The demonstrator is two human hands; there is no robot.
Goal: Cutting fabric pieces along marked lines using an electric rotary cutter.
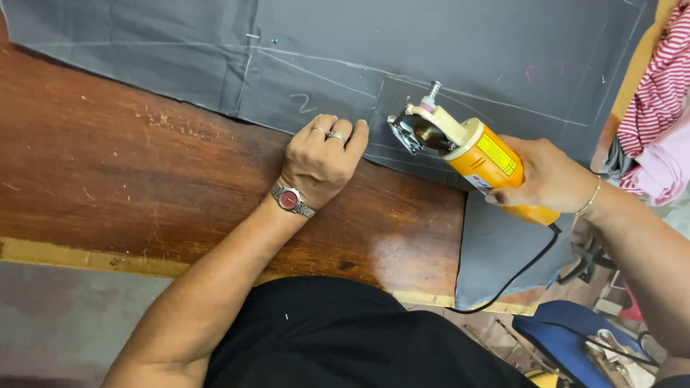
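A grey cloth (431, 43) marked with chalk lines covers the far part of a brown wooden table (129, 165). My left hand (323, 158), with rings and a wristwatch, presses fingers-curled on the cloth's near edge. My right hand (550, 176) grips the yellow body of an electric rotary cutter (460, 147). Its round blade and metal foot sit on the cloth just right of my left hand. A black cord (517, 276) hangs from the cutter's rear.
A strip of the grey cloth hangs over the table's near right edge. Red-striped and pink fabric (658, 108) lies at the right. A blue seat (568, 338) with a tool on it stands below, on the floor at the lower right.
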